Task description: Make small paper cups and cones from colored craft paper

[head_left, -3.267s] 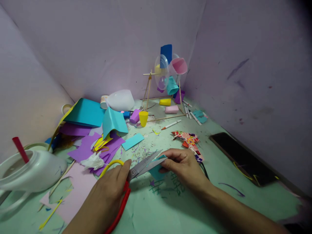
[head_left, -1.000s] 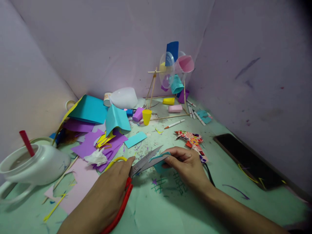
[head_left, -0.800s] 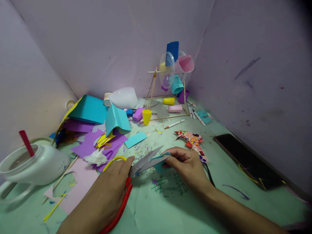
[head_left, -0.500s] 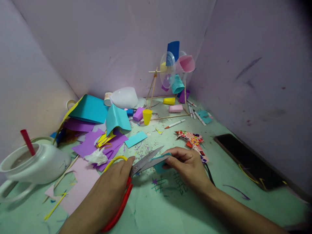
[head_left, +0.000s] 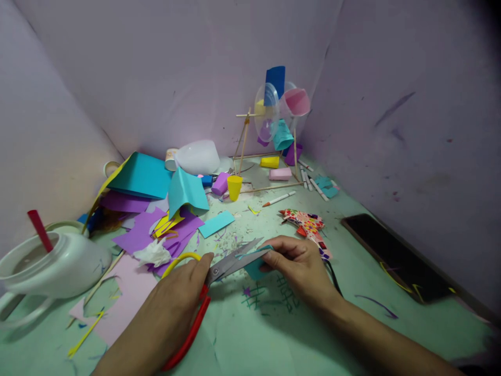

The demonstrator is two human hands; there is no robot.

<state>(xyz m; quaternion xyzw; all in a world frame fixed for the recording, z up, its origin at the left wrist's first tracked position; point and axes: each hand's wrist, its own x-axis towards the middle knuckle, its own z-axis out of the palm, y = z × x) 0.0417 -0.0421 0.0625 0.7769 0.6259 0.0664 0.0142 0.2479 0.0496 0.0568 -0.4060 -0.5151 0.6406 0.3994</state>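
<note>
Over the table point(head_left: 250, 339), left hand point(head_left: 176, 292) grips scissors point(head_left: 222, 270); right hand point(head_left: 301, 263) pinches teal paper point(head_left: 254, 271), prob so it won't flop

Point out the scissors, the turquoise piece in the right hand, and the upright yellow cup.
Scissors point(head_left: 215, 271): head view, on the pivot.
Turquoise piece point(head_left: 255, 270): head view, on the part showing below the scissors.
Yellow cup point(head_left: 234, 189): head view, on its outer wall.

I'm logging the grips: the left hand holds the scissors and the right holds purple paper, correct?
The colour is wrong: the head view shows the left hand holding the scissors and the right hand holding turquoise paper, not purple.
</note>
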